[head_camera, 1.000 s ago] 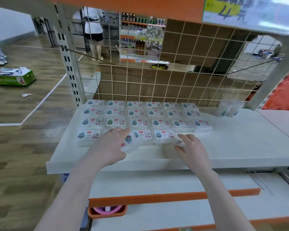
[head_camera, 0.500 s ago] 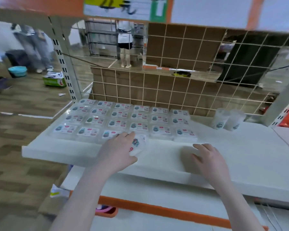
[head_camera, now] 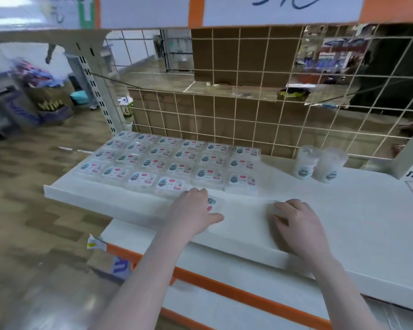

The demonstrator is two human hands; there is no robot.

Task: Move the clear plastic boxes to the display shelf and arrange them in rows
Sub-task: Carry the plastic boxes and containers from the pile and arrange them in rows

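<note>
- The left hand (head_camera: 193, 210) lies over one clear plastic box (head_camera: 212, 206), apparently grasping it, near the front edge of the display shelf (head_camera: 358, 225), likely to slot it into the near row.
- Rows of boxes (head_camera: 169, 160) fill the far left.
- The right hand (head_camera: 296, 222) rests loosely curled, grasping nothing visible; bare shelf stretches right towards two cups (head_camera: 317, 164).

Obscured and illegible items, head view

The left hand (head_camera: 194, 210) covered most of one clear box (head_camera: 212, 206). Whether the right hand (head_camera: 296, 222) held anything was indeterminable. Box labels (head_camera: 169, 183) were blurred, the price signs (head_camera: 279, 9) cut off above.
</note>
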